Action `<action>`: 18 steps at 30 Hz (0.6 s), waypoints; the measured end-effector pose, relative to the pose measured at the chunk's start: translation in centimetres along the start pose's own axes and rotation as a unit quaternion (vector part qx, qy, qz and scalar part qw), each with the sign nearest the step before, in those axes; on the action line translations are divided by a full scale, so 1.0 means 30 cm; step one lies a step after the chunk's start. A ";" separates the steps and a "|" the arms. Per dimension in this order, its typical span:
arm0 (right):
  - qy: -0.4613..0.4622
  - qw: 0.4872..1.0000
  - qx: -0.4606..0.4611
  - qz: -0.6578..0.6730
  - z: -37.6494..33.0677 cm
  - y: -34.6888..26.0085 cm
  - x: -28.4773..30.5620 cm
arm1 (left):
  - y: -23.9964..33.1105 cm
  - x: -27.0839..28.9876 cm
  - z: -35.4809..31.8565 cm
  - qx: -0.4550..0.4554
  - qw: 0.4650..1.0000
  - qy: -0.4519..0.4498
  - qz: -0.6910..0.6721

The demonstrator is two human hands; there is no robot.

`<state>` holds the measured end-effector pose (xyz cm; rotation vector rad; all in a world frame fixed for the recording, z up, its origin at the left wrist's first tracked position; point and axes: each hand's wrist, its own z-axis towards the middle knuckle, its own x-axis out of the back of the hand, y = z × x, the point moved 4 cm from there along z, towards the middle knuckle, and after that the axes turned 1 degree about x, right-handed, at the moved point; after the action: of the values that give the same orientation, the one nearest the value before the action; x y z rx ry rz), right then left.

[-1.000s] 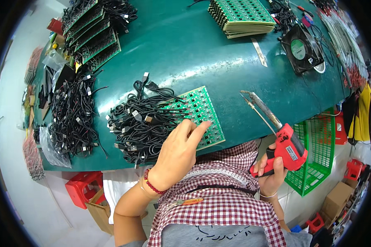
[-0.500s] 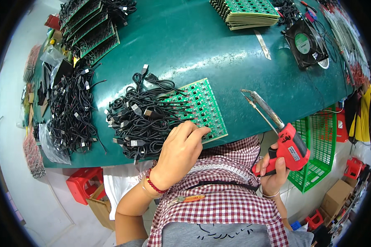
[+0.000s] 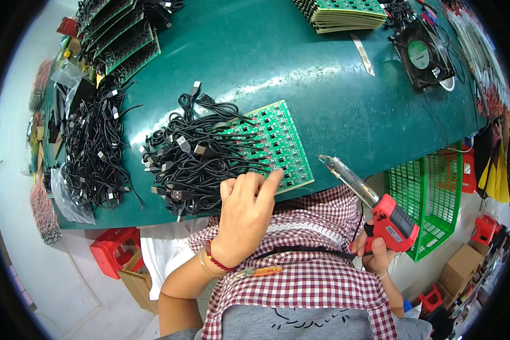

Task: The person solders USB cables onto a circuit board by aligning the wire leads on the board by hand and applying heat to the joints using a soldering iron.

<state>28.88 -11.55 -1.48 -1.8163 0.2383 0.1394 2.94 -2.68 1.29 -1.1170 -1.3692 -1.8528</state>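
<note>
The left hand's grip, half-curled over the near part of the board on the desk, whether pinching anything I cannot tell, should hold steady, while the right hand, closed round the iron, best clears the cables.

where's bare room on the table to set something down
Widest: glossy green tabletop between the green circuit board and the square black fan, beyond the red-handled soldering iron. Another: between the leaning green boards and the stacked green panels. Crowded: the left edge, with tangled black cables, and the right edge, with bundled pale wires.
</note>
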 end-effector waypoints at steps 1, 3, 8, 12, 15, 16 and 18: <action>-0.010 1.000 -0.022 0.013 -0.009 0.004 0.006 | 0.001 0.002 -0.005 0.005 1.000 0.025 0.014; -0.030 0.999 -0.030 -0.004 -0.019 0.006 0.022 | 0.001 0.007 -0.013 0.012 0.998 0.049 0.027; -0.066 0.995 -0.070 -0.014 -0.039 0.011 0.014 | 0.004 0.020 -0.007 -0.002 0.997 0.063 0.035; -0.097 0.990 -0.092 -0.043 -0.044 0.032 0.025 | -0.010 0.010 0.001 0.006 0.999 0.046 0.027; -0.112 0.988 -0.093 -0.059 -0.056 0.051 0.032 | -0.012 0.006 0.003 0.006 0.999 0.038 0.024; -0.117 0.986 -0.092 -0.071 -0.058 0.054 0.032 | -0.014 0.002 0.002 0.006 0.999 0.045 0.020; -0.123 0.985 -0.092 -0.084 -0.058 0.060 0.030 | -0.013 -0.004 0.003 0.007 0.999 0.051 0.015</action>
<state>29.29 -13.73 -2.92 -1.9715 -0.1051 0.2718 2.71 -2.49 1.01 -1.0159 -1.2985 -1.8494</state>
